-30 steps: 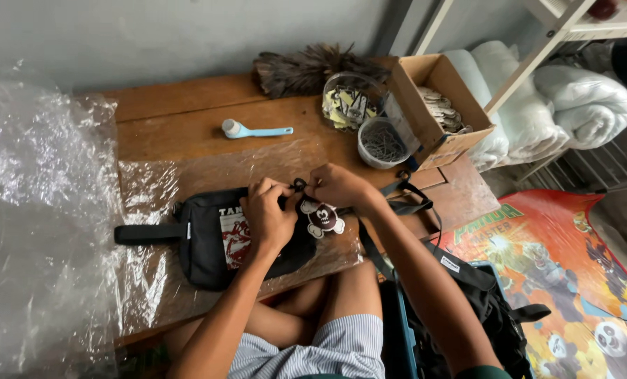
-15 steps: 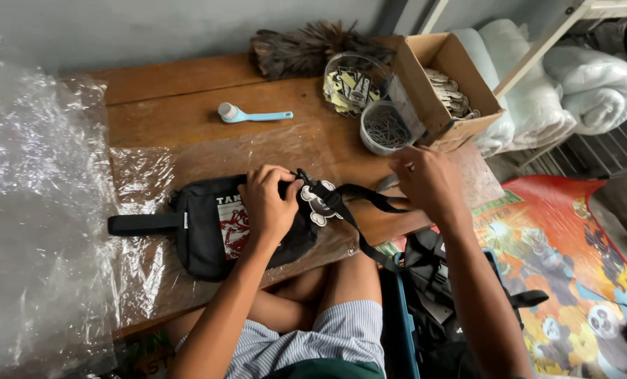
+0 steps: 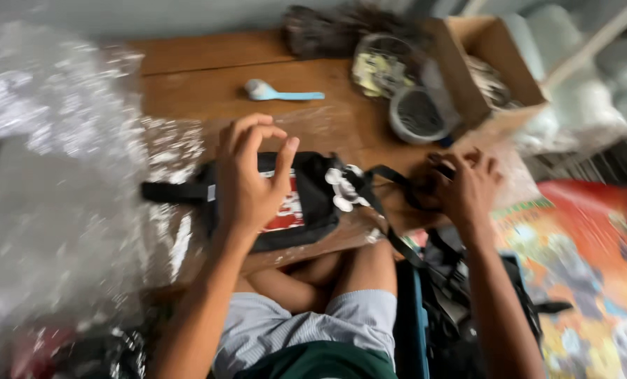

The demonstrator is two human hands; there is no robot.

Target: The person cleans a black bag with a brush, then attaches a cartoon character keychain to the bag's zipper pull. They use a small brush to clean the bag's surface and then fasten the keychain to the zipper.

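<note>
A small black bag (image 3: 306,203) with a red and white patch lies on the wooden table (image 3: 208,84), a white charm at its right end. My left hand (image 3: 252,179) hovers over the bag's left half with fingers spread and curled, holding nothing I can see. My right hand (image 3: 464,186) is at the table's right edge, fingers closed around the bag's black strap (image 3: 387,175). The view is blurred by motion.
A sheet of bubble wrap (image 3: 54,182) covers the table's left side. A light blue spoon (image 3: 278,92) lies behind the bag. A cardboard box (image 3: 489,70), two round clear containers (image 3: 415,112) and a dark feather duster (image 3: 327,28) stand at the back right. A colourful mat (image 3: 587,274) lies on the floor.
My right hand has moved right from the bag's charm to the table's edge, drawing the strap out. My left hand has lifted off the bag and spread its fingers.
</note>
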